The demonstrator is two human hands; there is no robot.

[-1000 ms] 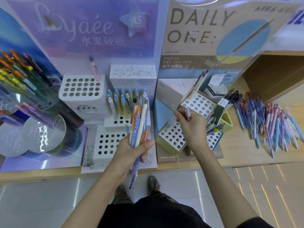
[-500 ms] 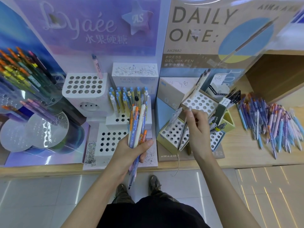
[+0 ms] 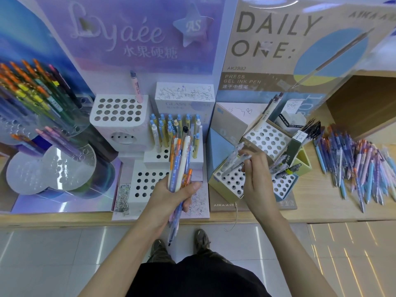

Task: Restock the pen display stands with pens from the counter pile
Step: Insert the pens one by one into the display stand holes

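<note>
Right hand (image 3: pixel 257 179) now tilts its pinched grey pen (image 3: pixel 232 166) toward 10 o'clock over the holed stand (image 3: pixel 232 184), unseated; left hand (image 3: pixel 171 194) grips a pen bundle (image 3: pixel 179 159); counter pile (image 3: pixel 353 168) waits at 3 o'clock.

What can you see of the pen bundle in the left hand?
The pen bundle is a handful of slim, plastic-looking pens: orange, blue-patterned and one cream-white barrel. The left hand holds it roughly upright, curled round its middle. The tops fan upward and the tips poke out below the hand, one blue pen lowest. It sits in front of the white stepped stand. Only the hand visibly touches it.
</note>
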